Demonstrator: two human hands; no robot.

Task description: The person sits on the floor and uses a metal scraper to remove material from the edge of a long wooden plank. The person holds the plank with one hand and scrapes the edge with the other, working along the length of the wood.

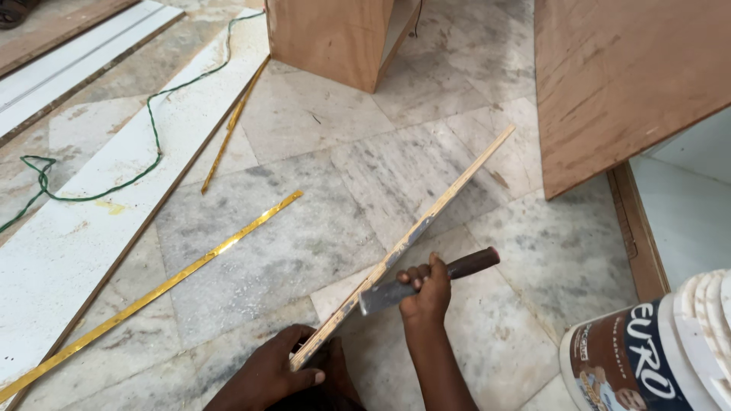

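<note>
My left hand [278, 373] grips the near end of a long thin wooden strip [449, 189] that slants up and away to the right over the marble floor. My right hand [425, 293] is closed around a chisel [384, 295] with a dark reddish handle. The chisel's flat metal blade lies against the strip's edge, just above my left hand.
Two gold metal strips [228, 243] lie on the floor to the left, beside a white laminated board [91, 221] crossed by a green cord [152, 129]. A plywood cabinet [335, 38] stands at the back, a plywood sheet [624, 76] at right, a white plastic bucket [662, 354] at bottom right.
</note>
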